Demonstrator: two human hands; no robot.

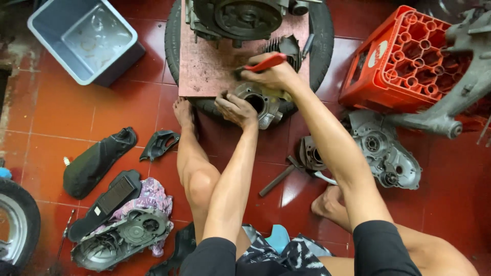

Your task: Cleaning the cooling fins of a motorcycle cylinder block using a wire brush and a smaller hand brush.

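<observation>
Steadying a metal engine cylinder (262, 105) on the near edge of a board (204, 66) laid over a tyre (323, 46), the left hand (236, 109) is closed over its rim at 9 o'clock. The right hand (273, 75), at 12 o'clock of the cylinder, grips a red-handled tool (264, 63) against its top face. This looks like scraping or cleaning; the next stroke wants firm bracing. The red crate (404, 61) at 3 o'clock and crankcase cover (386, 151) crowd the right; the floor (61, 107) at 9 o'clock lies more open.
</observation>
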